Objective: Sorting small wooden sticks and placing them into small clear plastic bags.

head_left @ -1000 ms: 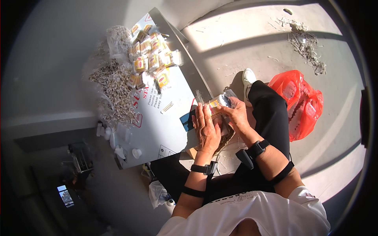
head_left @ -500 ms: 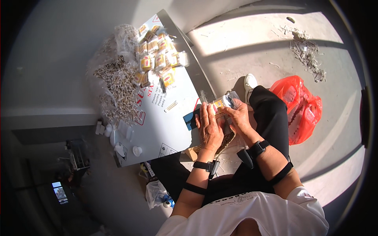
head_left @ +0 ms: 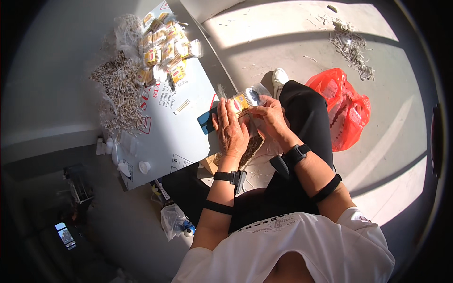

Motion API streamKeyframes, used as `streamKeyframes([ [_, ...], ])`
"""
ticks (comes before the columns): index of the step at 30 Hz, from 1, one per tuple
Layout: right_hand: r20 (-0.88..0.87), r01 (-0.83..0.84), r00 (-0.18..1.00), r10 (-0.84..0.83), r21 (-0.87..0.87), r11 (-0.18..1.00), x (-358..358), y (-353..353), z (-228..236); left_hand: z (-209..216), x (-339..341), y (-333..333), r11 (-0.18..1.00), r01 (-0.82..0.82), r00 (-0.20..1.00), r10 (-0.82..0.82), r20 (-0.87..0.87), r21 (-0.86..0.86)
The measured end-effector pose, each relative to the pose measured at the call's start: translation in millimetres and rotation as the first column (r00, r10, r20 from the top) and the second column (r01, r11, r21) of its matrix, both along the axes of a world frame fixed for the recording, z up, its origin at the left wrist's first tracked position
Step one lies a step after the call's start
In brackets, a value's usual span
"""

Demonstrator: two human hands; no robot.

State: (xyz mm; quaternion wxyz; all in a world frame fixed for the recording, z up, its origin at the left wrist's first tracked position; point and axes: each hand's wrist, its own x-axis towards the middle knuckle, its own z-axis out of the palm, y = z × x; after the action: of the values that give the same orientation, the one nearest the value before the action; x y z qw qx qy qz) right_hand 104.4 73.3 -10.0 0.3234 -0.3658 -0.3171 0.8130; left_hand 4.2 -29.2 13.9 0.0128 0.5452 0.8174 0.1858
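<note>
My left hand (head_left: 230, 128) and my right hand (head_left: 270, 115) meet over my lap and together hold a small clear plastic packet (head_left: 245, 99) with a yellow label. The fingers of both hands close on it from either side. Under my hands a brown paper bag (head_left: 252, 147) filled with thin sticks lies on my knees. Both wrists carry black bands.
A white board (head_left: 174, 132) serves as a table to my left. On it lie a heap of loose thin sticks (head_left: 120, 92) and several filled yellow-labelled packets (head_left: 165, 45). A red plastic bag (head_left: 342, 111) sits on the floor to my right, with scattered scraps (head_left: 351, 47) beyond it.
The packet between my hands has been turned and lifted slightly. My hands stay together over my lap.
</note>
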Motion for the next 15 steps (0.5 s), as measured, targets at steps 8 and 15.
streamKeyframes([
  [8,0.08,-0.002,0.997,0.005,-0.035,0.999,11,-2,-5,-7,-3,-8,0.98,-0.04,0.993,0.017,0.121,0.194],
  [15,0.051,0.012,0.999,-0.009,-0.057,0.998,9,-9,4,-17,-24,-14,0.865,-0.175,0.902,-0.05,0.428,0.471],
])
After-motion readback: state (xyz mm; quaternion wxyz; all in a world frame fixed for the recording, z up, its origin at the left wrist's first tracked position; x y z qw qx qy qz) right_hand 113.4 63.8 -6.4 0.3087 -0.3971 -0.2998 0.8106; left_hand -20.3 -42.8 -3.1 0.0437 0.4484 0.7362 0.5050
